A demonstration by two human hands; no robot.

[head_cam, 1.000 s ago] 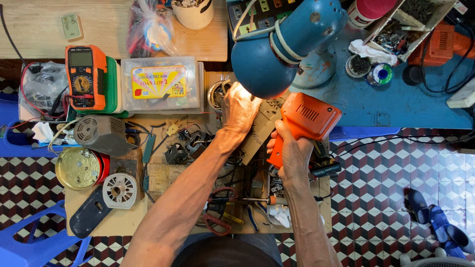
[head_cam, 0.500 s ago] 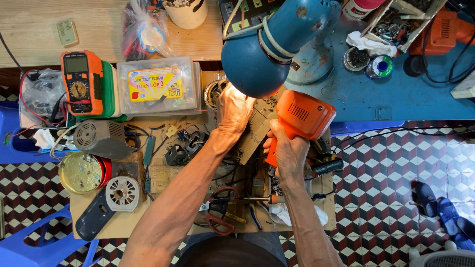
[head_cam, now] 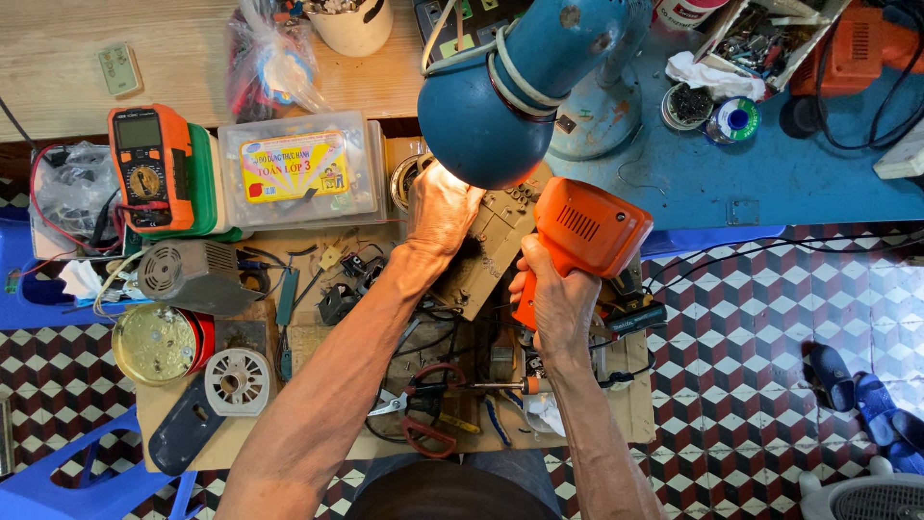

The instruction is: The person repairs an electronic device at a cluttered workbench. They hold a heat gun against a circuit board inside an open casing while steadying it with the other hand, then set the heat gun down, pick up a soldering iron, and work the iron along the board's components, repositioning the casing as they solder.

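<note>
under the blue lamp [head_cam: 500, 106], the left hand [head_cam: 443, 207] presses the circuit board [head_cam: 491, 246] flat to steady it while the right hand [head_cam: 553, 299] grips the orange soldering gun [head_cam: 582, 231].

— What are the hands doing?
— The right hand [head_cam: 558, 303] is gripping an orange soldering gun [head_cam: 585, 231]; the left hand [head_cam: 443, 207] is pressing on a circuit board [head_cam: 491, 252].
— And above them?
— A blue lamp [head_cam: 500, 91] is shining down.
</note>
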